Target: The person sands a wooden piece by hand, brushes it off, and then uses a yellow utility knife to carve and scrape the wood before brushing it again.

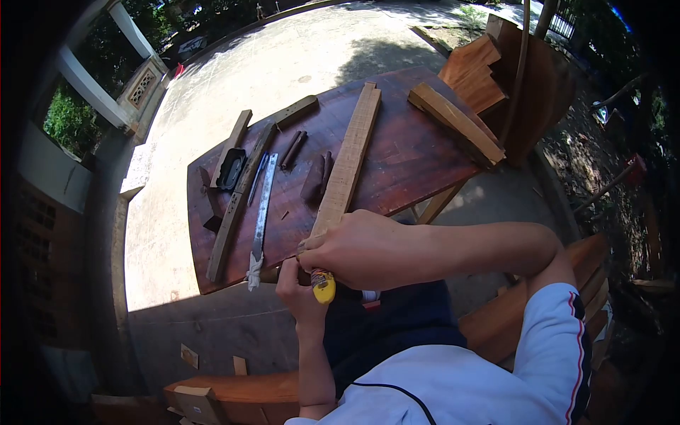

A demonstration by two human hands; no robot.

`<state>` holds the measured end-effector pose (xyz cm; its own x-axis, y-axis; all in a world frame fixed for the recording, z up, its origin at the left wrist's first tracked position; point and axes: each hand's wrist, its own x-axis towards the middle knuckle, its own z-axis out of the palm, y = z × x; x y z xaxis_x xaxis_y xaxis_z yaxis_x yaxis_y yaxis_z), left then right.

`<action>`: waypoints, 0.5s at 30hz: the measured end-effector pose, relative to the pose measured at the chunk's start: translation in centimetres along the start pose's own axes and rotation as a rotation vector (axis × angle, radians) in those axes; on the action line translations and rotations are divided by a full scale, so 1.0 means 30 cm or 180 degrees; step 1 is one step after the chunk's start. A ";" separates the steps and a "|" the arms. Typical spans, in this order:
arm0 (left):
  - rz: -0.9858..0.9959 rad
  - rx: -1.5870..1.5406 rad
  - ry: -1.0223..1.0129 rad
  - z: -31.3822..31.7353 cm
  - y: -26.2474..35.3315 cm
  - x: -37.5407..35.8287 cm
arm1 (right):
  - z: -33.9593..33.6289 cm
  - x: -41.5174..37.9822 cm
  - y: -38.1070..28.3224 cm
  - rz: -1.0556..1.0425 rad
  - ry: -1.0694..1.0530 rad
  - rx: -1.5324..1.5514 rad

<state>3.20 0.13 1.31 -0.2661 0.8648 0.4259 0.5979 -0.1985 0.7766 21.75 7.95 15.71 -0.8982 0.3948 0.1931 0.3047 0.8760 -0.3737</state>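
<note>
A long pale wooden strip [354, 145] lies lengthwise across the dark tabletop, its near end reaching my hands. My right hand [361, 248] is closed over that end. Below its fingers sticks out a rounded yellow-ended handle [324, 287] with a patterned, wrapped-looking part; the tool's working end is hidden. Just under and left of it, my left hand [303, 297] has its fingers closed, touching or nearly touching the right. What the left fingers grip is hidden. Nearest on the left is a flat metal strip [265, 202] with white cloth wound round its near end.
On the reddish-brown table [404, 156] lie a dark wooden bar [241, 205], a black tray-like box [230, 170], small dark wood pieces [312, 180] and a thick wooden block [457, 124]. Curved wooden parts [524, 312] stand at the right. Sunlit concrete [283, 78] stretches beyond.
</note>
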 end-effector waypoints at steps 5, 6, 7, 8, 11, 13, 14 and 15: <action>0.0211 0.0259 0.0071 0.000 0.012 0.003 | -0.092 0.022 0.139 0.0923 0.0101 -0.0109; 0.0170 0.0102 0.0068 0.006 0.006 0.009 | -0.061 0.023 0.103 0.0740 0.0128 -0.0143; 0.0105 -0.0049 0.0051 0.010 -0.006 0.002 | -0.021 0.019 0.060 0.0564 0.0138 -0.0153; 0.0040 -0.0191 0.0017 0.009 -0.010 -0.005 | 0.028 0.013 0.001 0.0159 0.0116 -0.0047; 0.0159 0.0184 0.0100 0.004 0.026 0.001 | -0.078 0.009 0.048 0.0584 0.0084 0.0617; 0.0201 0.0270 0.0067 -0.005 0.014 0.000 | -0.141 0.020 0.215 0.1341 0.0256 0.0647; 0.0278 0.0290 0.0086 -0.003 0.014 0.006 | -0.168 0.018 0.273 0.1609 0.0364 0.0574; 0.0355 0.0308 0.0082 -0.004 0.014 0.005 | -0.176 0.012 0.296 0.1895 0.0476 0.0509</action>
<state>3.32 0.11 1.77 -0.2124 0.8275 0.5197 0.6946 -0.2462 0.6760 25.79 17.33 17.25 -0.5318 0.8463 0.0307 0.6771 0.4468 -0.5847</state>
